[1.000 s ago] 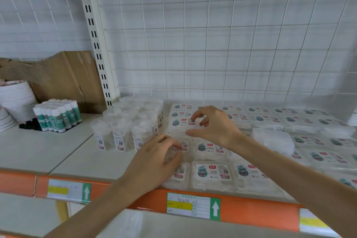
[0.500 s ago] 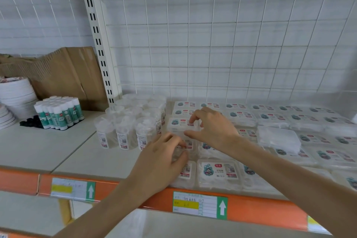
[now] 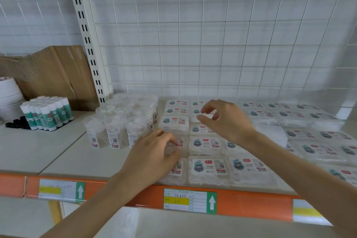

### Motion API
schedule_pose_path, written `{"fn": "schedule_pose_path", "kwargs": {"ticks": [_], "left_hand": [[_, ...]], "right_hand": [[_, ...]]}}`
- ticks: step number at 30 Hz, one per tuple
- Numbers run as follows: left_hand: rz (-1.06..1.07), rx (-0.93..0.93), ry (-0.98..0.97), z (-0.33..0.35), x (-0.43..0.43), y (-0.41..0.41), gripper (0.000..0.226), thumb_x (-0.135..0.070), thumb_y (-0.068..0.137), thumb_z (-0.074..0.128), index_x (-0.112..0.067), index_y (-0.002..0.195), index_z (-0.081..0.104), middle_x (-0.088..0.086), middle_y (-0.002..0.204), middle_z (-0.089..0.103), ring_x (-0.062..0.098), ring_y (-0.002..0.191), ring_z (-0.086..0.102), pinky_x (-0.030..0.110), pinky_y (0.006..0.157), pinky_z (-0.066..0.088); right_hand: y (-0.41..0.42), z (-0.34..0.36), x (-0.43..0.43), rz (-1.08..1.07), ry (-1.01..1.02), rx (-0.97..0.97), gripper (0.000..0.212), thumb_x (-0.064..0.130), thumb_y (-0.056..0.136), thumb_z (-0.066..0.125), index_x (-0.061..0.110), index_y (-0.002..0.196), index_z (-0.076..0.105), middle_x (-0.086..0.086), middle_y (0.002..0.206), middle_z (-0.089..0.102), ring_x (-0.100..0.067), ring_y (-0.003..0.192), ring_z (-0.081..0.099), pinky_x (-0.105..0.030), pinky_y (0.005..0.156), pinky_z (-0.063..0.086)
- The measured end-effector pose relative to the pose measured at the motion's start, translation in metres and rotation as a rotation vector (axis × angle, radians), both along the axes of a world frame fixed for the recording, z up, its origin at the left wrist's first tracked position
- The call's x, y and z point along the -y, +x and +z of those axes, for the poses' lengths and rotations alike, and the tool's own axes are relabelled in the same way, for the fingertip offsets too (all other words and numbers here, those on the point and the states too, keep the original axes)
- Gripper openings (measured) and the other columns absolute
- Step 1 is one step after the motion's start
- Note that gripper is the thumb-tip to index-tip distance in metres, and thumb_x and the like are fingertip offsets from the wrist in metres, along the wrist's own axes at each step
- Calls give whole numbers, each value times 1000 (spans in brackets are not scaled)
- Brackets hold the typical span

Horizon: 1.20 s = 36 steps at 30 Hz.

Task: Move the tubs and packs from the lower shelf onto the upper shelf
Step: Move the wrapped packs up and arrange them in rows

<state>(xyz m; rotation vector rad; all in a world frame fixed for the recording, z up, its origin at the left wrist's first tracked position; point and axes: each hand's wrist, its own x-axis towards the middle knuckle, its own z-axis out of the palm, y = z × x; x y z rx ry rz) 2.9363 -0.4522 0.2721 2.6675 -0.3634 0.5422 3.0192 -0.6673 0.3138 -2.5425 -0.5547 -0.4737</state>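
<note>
The left hand (image 3: pixel 152 158) is curling its grip round the edge of a clear pack (image 3: pixel 180 141) in the leftmost column on the upper shelf (image 3: pixel 77 156). The right hand (image 3: pixel 226 121) is hovering, grip loose and empty, over the neighbouring packs (image 3: pixel 206 145) beside the tubs (image 3: pixel 116 131).

White up-arrows (image 3: pixel 212 203) stand on the shelf-edge labels (image 3: pixel 185 199); other print unreadable.
</note>
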Motion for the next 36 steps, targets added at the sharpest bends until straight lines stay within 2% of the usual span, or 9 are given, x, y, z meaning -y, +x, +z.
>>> {"fn": "schedule_pose_path", "kwargs": {"ticks": [6,12,17,20,25,28,30,32,36], "left_hand": [[-51,27,42,23,30,4,31,-49,92,53,-29,115,62,-15,119,58,7,115,52,26,98,39],[-166,36,94,34,94,25,38,-46,95,53,-23,126,57,-8,130,57,10,119,51,29,104,39],[-203,21,145,43,135,47,37,-42,96,55,-19,124,57,-4,127,59,13,114,54,27,95,39],[-206,-14,142,46,147,55,38,-42,95,55,-18,125,56,-3,129,58,15,116,54,31,98,43],[-222,-79,132,45,158,56,44,-42,98,51,-18,134,50,-3,137,53,14,120,53,28,96,41],[-223,-134,97,45,159,59,46,-42,99,50,-18,138,48,-3,139,53,14,122,52,31,100,44],[-215,-179,69,44,159,60,45,-42,98,50,-18,135,49,-4,131,57,13,114,57,34,98,48],[-196,-213,14,43,154,60,40,-43,98,50,-18,130,53,-6,111,63,10,96,63,30,85,52],[-183,-267,-104,46,140,63,36,-45,99,47,-19,119,62,-8,98,66,5,81,62,25,70,49]], "right_hand": [[-5,5,66,-73,-66,-60,14,48,87,65,37,96,62,17,99,63,-3,96,59,-28,80,50],[-16,-3,103,-150,-93,-57,22,51,85,66,36,101,64,14,107,61,-4,99,56,-29,82,48],[-22,-6,123,-167,-66,-55,23,50,86,65,34,104,64,14,111,60,-4,102,55,-30,87,48],[-24,-7,132,-166,-60,-51,27,52,86,65,34,106,64,15,113,59,-3,103,54,-27,86,45],[-26,-9,146,-169,-89,-133,46,64,82,63,35,118,59,16,121,53,-5,114,48,-23,87,34],[-29,-11,153,-143,-124,-205,66,68,77,65,36,133,49,16,132,51,-6,122,47,-25,95,37],[-27,-13,157,-136,-124,-225,73,67,74,69,38,137,43,15,136,53,-7,123,49,-31,102,42],[-27,-14,158,-135,-85,-226,75,66,71,72,42,136,41,14,133,56,-8,120,51,-36,101,45],[-28,-10,152,-83,14,-162,72,55,72,78,40,134,44,17,123,57,-2,108,50,-19,86,41]]}}
